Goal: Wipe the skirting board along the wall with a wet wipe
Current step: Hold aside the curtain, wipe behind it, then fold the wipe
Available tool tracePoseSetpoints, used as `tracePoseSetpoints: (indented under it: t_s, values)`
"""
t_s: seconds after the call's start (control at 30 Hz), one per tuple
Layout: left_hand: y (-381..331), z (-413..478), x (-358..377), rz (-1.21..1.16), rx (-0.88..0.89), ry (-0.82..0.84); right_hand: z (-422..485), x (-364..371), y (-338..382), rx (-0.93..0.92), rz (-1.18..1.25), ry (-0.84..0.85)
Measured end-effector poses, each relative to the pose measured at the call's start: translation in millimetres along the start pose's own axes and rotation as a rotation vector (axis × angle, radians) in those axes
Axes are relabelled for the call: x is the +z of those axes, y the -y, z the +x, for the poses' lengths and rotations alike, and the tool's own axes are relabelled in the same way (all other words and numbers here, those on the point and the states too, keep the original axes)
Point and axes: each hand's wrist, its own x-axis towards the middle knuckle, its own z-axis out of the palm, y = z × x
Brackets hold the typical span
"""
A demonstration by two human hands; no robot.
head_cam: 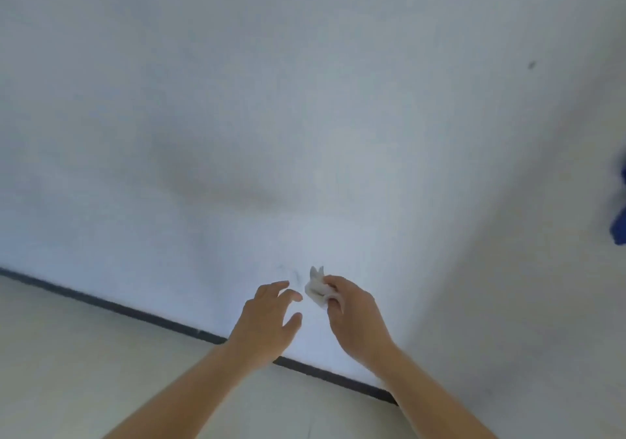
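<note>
Head view, facing a white wall point(305, 100) where it meets a pale floor point(84, 371).

Wet wipe point(316, 289): white, bunched into a small wad, held up in front of the wall, above the skirting board point(135, 312) and apart from it. The skirting board is a thin dark strip along the wall's foot, partly hidden behind both forearms.

Right hand point(352, 316): fingers curled round the wipe, pinching it; a loose corner sticks up past the fingertips.

Left hand point(267, 316): fingers spread and relaxed, holding nothing, fingertips just beside the wipe but not touching it.

Handling, judged:
- The wipe looks very light, limp and damp. It will crumple rather than hold shape, and may slip or tear if dragged by one corner.
- Best hold: flatten it into a pad over the fingertips, thumb trapping the free edge behind, so the flat face meets the strip.
- The board is narrow, so fingertip pressure should be enough.

Wiping not yet begun. A blue object point(620, 215) at the right edge cannot be identified.
</note>
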Motion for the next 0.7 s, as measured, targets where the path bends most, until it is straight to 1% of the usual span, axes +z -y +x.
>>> tracePoseSetpoints:
  t_s: [0.13, 0.27, 0.4, 0.53, 0.6, 0.7]
  values:
    - [97.7, -67.3, -88.4, -0.084, -0.261, -0.169, 20.3, 59.0, 112.9, -0.262, 0.037, 0.115]
    - [197.6, -145.2, -160.5, -0.213, -0.505, -0.380, 27.0, 160.0, 223.3, -0.437, 0.066, 0.256]
    - [292.3, -235.5, -219.2, -0.346, -0.707, -0.544, 14.0, 280.2, 343.3, -0.566, 0.103, 0.424]
    - [383.5, -325.9, -273.5, -0.398, -0.867, -0.687, -16.7, 393.3, 458.3, -0.701, 0.141, 0.564]
    - [424.5, -364.4, -297.1, -0.417, -0.943, -0.765, -31.8, 445.2, 503.8, -0.746, 0.162, 0.629]
    - [477.5, -410.4, -322.0, -0.517, -1.041, -0.891, -47.3, 512.0, 559.8, -0.812, 0.175, 0.678]
